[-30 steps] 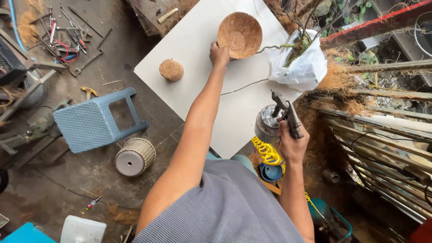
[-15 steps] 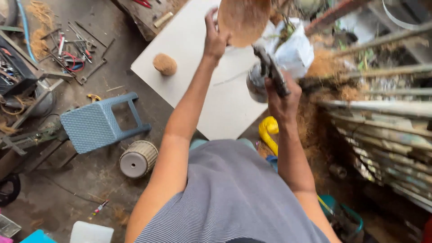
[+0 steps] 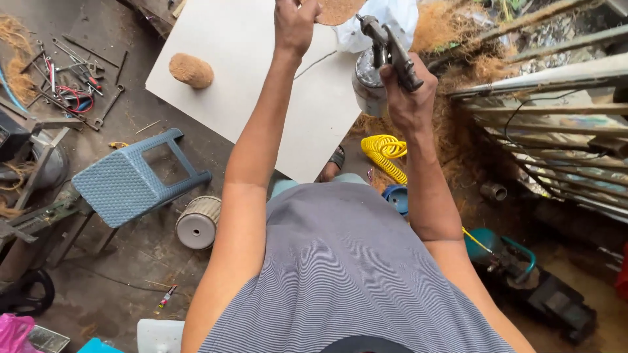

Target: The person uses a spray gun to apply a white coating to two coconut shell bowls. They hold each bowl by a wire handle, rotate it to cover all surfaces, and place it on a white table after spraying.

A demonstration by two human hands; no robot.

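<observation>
My left hand [image 3: 296,25] grips the rim of a brown coconut-fibre bowl [image 3: 337,9], lifted above the white board [image 3: 261,85] and cut off by the top edge. My right hand [image 3: 411,91] holds a metal spray gun [image 3: 386,49] with its round metal cup [image 3: 367,82] hanging below, just right of the bowl. A small coconut-fibre ball [image 3: 191,70] lies on the left part of the board. A coiled yellow air hose [image 3: 387,153] runs down from the gun toward the floor.
A blue-grey plastic stool [image 3: 134,180] lies tipped over at the left, a round spool [image 3: 195,223] beside it. Hand tools [image 3: 72,85] are scattered at upper left. A metal rack [image 3: 556,131] and fibre piles stand at the right, and a teal compressor tank [image 3: 497,252] sits lower right.
My left hand lifted the fibre bowl off the board and raised it. My right hand brought the spray gun up beside it. The view tilted down toward my torso.
</observation>
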